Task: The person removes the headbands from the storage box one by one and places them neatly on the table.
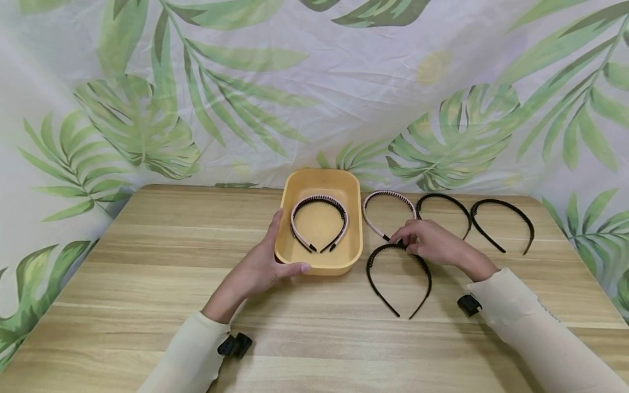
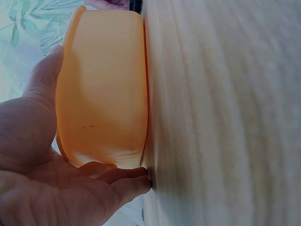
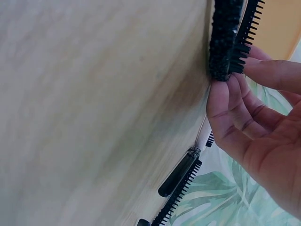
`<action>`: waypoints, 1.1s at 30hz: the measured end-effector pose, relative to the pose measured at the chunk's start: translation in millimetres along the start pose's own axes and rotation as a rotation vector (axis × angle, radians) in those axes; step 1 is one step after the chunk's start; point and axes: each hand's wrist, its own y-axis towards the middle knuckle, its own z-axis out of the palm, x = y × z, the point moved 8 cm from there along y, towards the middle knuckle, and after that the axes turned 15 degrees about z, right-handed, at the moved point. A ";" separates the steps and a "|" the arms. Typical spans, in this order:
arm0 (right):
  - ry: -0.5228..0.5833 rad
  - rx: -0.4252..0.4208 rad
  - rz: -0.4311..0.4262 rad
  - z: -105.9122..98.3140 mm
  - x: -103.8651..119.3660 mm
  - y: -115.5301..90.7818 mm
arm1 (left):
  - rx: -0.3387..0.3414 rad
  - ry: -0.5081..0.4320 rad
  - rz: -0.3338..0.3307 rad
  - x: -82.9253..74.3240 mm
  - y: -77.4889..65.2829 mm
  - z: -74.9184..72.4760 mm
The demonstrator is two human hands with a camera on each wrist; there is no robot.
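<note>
My left hand (image 1: 257, 267) grips the near left corner of a yellow plastic box (image 1: 359, 218), its thumb along the near rim and its fingers against the side wall. In the left wrist view the box (image 2: 106, 84) stands on the table. Inside lie a pink headband (image 1: 301, 238) and a black headband, overlapping each other. To the right of the box, my right hand (image 1: 426, 240) pinches the top of a black toothed headband (image 1: 369, 273). That textured headband (image 3: 223, 42) sits between thumb and fingers in the right wrist view, its two ends pointing toward me.
Behind the right hand, a pink headband (image 1: 366, 213), a black headband (image 1: 452, 200) and another black headband (image 1: 496, 201) lie in a row at the wooden table's (image 1: 147, 262) back right. A leaf-printed cloth (image 1: 344, 98) hangs behind the table.
</note>
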 end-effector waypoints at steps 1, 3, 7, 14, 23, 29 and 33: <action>-0.003 -0.003 0.001 0.0 -0.5 0.2 | 0.001 0.002 0.000 -0.2 -0.2 -0.1; -0.008 -0.010 0.005 0.0 -1.9 0.8 | 0.003 0.010 0.000 -0.6 -0.4 -0.4; -0.010 -0.016 0.008 0.0 -3.0 1.2 | 0.002 0.011 0.000 -0.7 -0.3 -0.6; 0.010 -0.052 -0.016 -5.3 2.1 -0.9 | 0.004 0.017 -0.008 0.8 -0.5 -0.6; 0.018 -0.102 -0.020 -12.4 6.9 -2.8 | 0.000 0.016 -0.011 0.7 -0.7 -0.5; 0.019 -0.115 -0.013 -14.4 10.3 -3.6 | 0.004 0.020 -0.009 -0.1 -0.2 -0.5; 0.021 -0.121 -0.012 -15.2 12.8 -4.4 | 0.009 0.022 -0.008 -1.7 -0.4 -1.0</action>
